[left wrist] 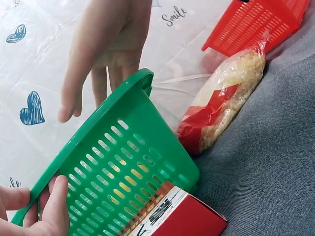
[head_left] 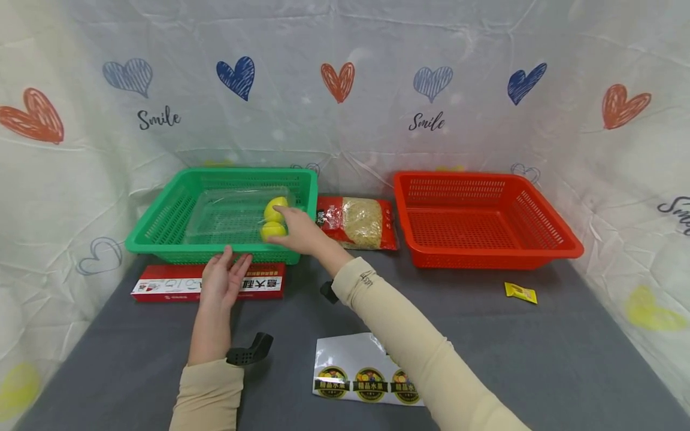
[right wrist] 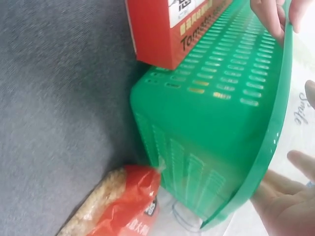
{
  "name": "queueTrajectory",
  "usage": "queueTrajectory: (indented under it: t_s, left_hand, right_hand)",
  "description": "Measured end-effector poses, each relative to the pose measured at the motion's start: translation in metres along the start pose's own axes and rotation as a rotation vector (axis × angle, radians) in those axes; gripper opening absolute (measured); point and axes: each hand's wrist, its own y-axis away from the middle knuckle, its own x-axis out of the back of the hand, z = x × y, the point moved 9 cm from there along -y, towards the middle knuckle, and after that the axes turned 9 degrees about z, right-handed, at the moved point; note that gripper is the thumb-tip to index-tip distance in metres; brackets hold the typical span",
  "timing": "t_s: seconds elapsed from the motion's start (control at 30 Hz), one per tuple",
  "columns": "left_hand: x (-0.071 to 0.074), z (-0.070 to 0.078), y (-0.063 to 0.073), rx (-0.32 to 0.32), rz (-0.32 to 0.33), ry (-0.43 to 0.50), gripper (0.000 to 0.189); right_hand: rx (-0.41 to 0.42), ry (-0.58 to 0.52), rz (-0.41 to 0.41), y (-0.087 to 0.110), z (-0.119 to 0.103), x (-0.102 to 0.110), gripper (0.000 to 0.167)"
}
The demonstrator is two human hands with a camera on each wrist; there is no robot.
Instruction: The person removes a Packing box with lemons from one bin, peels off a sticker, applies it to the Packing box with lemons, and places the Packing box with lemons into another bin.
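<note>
My left hand (head_left: pixel 220 281) grips the front rim of the green basket (head_left: pixel 180 248), its thumb and fingers on either side of the rim in the left wrist view. A clear plastic container (head_left: pixel 229 211) lies inside that basket. Two yellow lemons (head_left: pixel 272 230) sit at the container's right end; whether they are inside it, I cannot tell. Over the basket's right side reaches my right hand (head_left: pixel 303 230), close to the lemons and partly covering them in the head view. In the left wrist view the right hand (left wrist: pixel 110 44) has extended fingers above the rim, apparently holding nothing.
A red box (head_left: pixel 207 282) lies before the green basket. Between it and the red basket (head_left: pixel 485 258) is a red-and-clear food bag (head_left: pixel 362 222). A yellow packet (head_left: pixel 520 293) lies at right, and a sticker sheet (head_left: pixel 345 359) near the front, partly under my right sleeve.
</note>
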Motion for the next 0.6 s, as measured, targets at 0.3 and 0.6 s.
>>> queueTrajectory:
  t_s: [0.3,0.6]
  left_hand:
    - [0.002,0.003,0.002,-0.021,0.007,-0.002,0.027]
    - [-0.001,0.002,0.002,-0.017,-0.016,-0.031,0.054]
  right_hand:
    - [-0.134,-0.035,0.009,-0.010,-0.002,-0.012,0.078]
    - [-0.246,-0.024,0.031,-0.020,0.007,-0.017,0.077]
